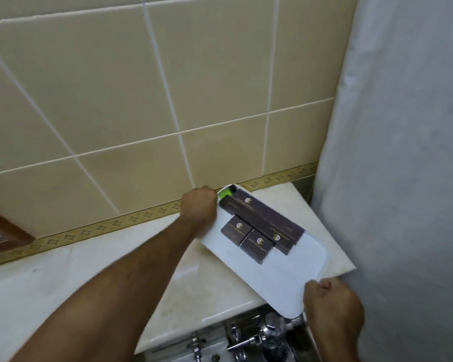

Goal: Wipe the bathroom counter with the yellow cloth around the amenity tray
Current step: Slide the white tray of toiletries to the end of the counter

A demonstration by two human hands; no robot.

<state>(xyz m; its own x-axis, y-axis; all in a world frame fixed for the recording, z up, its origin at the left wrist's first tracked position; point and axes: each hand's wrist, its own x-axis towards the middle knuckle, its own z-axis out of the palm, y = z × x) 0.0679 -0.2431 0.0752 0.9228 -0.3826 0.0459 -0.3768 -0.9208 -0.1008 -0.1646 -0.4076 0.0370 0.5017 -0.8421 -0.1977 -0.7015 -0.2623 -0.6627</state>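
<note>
Both hands grip the white tray (280,280) over the counter (63,286).

The left hand (199,207) clutches the tray's far end, the right hand (332,307) its near corner, which overhangs the counter edge above the taps (249,335). Between the two grips, nearer the left, lie dark boxes (256,228). The yellow cloth is out of sight.

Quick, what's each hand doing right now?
Left hand: closed on the far end of the white amenity tray.
Right hand: closed on the tray's near end.
</note>
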